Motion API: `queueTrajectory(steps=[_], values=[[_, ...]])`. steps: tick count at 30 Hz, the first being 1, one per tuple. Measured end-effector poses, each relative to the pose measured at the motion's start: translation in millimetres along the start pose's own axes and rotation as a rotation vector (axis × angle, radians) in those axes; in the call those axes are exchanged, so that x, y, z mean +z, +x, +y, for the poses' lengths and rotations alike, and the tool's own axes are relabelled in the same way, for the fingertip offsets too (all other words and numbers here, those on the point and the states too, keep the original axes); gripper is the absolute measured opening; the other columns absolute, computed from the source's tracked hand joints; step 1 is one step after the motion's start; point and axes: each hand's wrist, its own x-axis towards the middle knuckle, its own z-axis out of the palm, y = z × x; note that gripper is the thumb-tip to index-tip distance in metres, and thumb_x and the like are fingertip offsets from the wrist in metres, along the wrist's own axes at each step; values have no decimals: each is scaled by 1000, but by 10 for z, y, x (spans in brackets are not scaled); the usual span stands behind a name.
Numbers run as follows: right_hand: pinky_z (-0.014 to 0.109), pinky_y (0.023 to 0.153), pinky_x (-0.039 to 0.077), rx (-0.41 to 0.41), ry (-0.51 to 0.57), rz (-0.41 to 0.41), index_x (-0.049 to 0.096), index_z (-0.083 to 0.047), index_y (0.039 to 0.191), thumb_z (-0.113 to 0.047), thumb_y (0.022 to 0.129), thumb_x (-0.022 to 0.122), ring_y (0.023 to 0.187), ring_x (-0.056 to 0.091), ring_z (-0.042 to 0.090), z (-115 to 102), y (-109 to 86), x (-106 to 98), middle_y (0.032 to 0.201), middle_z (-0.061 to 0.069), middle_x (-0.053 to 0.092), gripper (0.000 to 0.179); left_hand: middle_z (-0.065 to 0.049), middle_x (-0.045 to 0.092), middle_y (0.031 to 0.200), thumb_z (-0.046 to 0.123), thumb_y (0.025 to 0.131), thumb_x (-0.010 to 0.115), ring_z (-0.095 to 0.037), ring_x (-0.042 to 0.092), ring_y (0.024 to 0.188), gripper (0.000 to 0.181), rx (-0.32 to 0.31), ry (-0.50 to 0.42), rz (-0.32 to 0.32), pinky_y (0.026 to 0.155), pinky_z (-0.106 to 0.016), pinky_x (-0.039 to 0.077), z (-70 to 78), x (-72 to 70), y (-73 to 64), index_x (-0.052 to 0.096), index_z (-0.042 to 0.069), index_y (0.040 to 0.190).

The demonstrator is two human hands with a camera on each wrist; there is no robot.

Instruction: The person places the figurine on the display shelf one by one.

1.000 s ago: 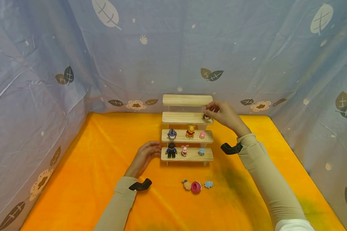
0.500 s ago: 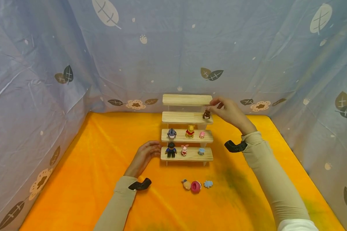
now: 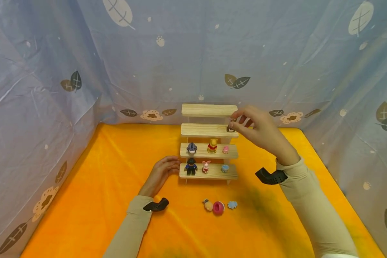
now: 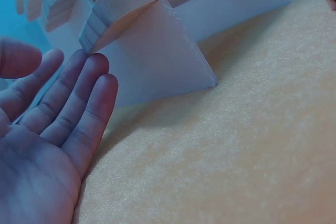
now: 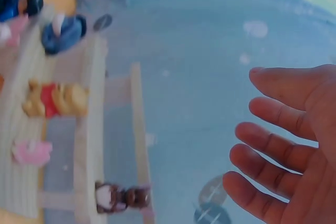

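Observation:
On the right end of the second-highest step of a wooden stepped stand stands a small brown animal figurine. My right hand is beside it with fingers loosely bent; the right wrist view shows the fingers spread and holding nothing, apart from the figurine. In the head view the fingertips overlap that figurine. My left hand lies at the stand's left side, its fingertips right at the end of the lowest step, fingers nearly straight.
Lower steps carry a donkey, a yellow bear in red, a boy figure, a piglet and other small figurines. A beige piece, a hollow dark pink piece and a light blue piece lie on the orange cloth.
My right hand has let go of the brown figurine and drawn away to the right. The figurine stays on its step. The left hand has kept its place.

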Motion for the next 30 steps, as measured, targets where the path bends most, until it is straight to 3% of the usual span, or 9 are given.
queueTrajectory(steps=[4, 10, 16, 23, 30], values=[[28, 73, 52, -82, 5, -20, 70, -13, 113, -13, 95, 71, 87, 56, 9, -140, -119, 27, 105, 0, 68, 18, -3, 64, 116, 18, 108, 48, -14, 66, 96, 39, 2, -5, 3, 90, -26, 56, 5, 0, -3, 48, -8, 137], [25, 61, 45, -88, 35, -69, 69, -17, 112, -13, 94, 72, 79, 51, 6, -243, -288, 105, 96, -6, 64, 18, -4, 63, 116, 17, 108, 48, -14, 66, 96, 41, 6, -10, 1, 90, -26, 56, 2, -4, -8, 47, -10, 138], [22, 59, 44, -106, 67, -134, 67, -19, 118, -12, 94, 72, 79, 50, 5, -286, -413, 184, 103, -8, 66, 25, -4, 63, 117, 18, 108, 48, -14, 65, 97, 40, 3, -14, -5, 90, -26, 56, -11, -6, 5, 48, -9, 138], [22, 59, 44, -78, 75, -209, 66, -20, 112, -16, 95, 72, 80, 51, 3, -342, -543, 322, 98, -9, 64, 19, -4, 62, 117, 19, 108, 47, -14, 65, 98, 40, 1, 0, 1, 91, -26, 56, -2, -6, 10, 48, -9, 137], [21, 59, 43, -21, 72, -282, 67, -23, 113, -24, 96, 71, 77, 50, 3, -347, -662, 509, 93, -13, 63, 18, -4, 63, 116, 21, 108, 49, -15, 65, 98, 34, -7, 1, 6, 92, -27, 56, 4, 5, -7, 54, -2, 133]])
